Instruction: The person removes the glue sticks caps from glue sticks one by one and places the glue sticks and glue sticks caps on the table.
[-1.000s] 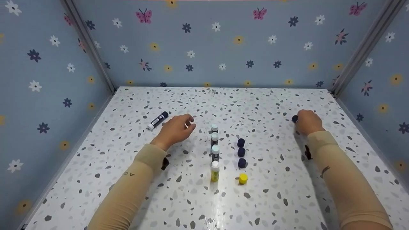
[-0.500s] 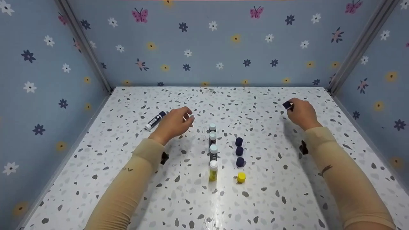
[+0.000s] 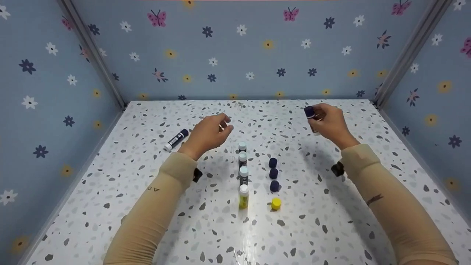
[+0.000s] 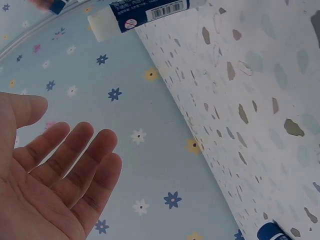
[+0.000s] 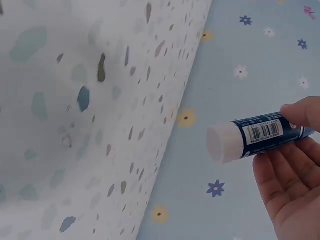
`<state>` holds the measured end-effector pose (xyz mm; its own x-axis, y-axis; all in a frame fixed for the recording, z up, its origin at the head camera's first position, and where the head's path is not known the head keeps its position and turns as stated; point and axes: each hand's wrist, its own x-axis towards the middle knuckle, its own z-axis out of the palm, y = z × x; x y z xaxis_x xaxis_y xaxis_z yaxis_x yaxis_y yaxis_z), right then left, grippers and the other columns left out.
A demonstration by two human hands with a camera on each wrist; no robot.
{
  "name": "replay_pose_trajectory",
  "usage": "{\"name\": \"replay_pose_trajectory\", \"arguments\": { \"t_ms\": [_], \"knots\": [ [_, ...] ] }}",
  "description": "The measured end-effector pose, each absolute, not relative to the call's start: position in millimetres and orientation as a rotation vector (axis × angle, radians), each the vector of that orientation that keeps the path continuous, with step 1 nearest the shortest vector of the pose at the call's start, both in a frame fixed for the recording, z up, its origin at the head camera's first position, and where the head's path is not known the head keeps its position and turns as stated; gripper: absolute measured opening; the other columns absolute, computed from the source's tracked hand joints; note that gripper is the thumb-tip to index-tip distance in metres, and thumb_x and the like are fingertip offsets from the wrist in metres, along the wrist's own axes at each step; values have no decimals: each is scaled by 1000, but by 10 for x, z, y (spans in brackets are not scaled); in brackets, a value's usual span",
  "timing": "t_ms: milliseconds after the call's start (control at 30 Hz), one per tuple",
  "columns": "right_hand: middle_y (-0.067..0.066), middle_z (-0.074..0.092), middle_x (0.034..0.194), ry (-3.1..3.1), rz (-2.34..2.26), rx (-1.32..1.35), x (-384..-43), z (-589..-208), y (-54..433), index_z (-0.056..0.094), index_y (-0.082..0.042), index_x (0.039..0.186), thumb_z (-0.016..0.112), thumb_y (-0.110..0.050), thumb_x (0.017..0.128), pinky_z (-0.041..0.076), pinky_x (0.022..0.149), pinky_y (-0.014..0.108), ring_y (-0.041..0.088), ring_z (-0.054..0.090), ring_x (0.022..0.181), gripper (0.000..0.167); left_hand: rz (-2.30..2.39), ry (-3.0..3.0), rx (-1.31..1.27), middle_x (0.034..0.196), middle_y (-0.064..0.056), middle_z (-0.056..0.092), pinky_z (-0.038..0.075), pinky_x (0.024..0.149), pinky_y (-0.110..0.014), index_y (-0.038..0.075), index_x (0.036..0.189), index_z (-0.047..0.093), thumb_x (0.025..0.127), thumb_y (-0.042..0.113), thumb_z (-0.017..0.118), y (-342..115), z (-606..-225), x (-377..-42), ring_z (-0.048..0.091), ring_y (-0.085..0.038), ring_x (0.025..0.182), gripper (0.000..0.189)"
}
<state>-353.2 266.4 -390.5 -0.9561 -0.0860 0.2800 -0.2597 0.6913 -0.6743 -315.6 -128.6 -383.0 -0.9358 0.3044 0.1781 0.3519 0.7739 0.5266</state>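
Observation:
My right hand (image 3: 331,121) holds a glue stick (image 5: 265,134) up over the right side of the table. Its dark blue cap (image 3: 309,112) points up and left in the head view; its white base and barcode label show in the right wrist view. My left hand (image 3: 210,134) hovers with relaxed fingers and holds nothing. Just left of it another navy glue stick (image 3: 176,140) lies on the table. In the middle stands a row of uncapped glue sticks, three navy ones (image 3: 243,176) and a yellow one (image 3: 244,198) nearest me.
Beside that row, to its right, sit three navy caps (image 3: 273,173) and a yellow cap (image 3: 276,204) in line. The speckled white table (image 3: 206,235) is bordered by flower-patterned panels (image 3: 254,55) at the back and both sides.
My right hand has lifted the glue stick from the table's right side and brought it left and farther back. My left hand has risen slightly and shifted away from me, still empty.

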Motion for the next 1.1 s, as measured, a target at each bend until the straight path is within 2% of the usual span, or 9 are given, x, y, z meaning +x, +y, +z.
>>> {"name": "replay_pose_trajectory", "arguments": {
  "t_ms": [133,233,333,600,833,1100],
  "knots": [
    [25,74,125,-2594,1264,312,-3459,-3840,2503,66,5,138,75,-5,98,60,88,24,25,74,102,42,-854,-2848,-566,123,-12,76,59,98,-50,7,135,68,112,33,58,-1176,-3751,-3112,73,-30,110,37],
    [24,75,124,-2546,1387,328,-3389,-3788,2387,67,4,137,77,-5,97,55,84,16,13,71,97,43,-856,-2809,-604,123,-13,76,59,99,-49,5,134,69,112,31,58,-1098,-3699,-3067,73,-31,113,36],
    [20,77,121,-2497,1505,346,-3327,-3748,2282,67,3,136,79,-5,95,54,82,18,8,70,92,43,-869,-2761,-653,123,-14,77,59,100,-48,4,130,71,112,29,58,-1021,-3655,-3019,74,-30,114,34],
    [-3,77,104,-2315,1909,395,-3156,-3753,2013,66,3,128,82,4,92,62,89,25,13,74,94,40,-747,-2664,-844,119,-15,79,61,96,-45,2,125,73,111,31,63,-806,-3600,-2910,76,-30,107,33],
    [-3,78,102,-2208,2048,448,-3008,-3778,1803,68,-2,123,82,3,92,63,90,26,14,74,95,34,-676,-2643,-934,115,-14,80,62,93,-44,3,122,74,108,36,69,-635,-3565,-2837,77,-29,101,37],
    [-4,79,100,-2119,2133,474,-2910,-3790,1642,67,-2,120,79,9,92,63,89,26,13,76,93,32,-680,-2661,-908,108,-16,80,62,84,-44,1,119,73,104,39,75,-538,-3586,-2810,76,-30,91,41]
  ]
}}
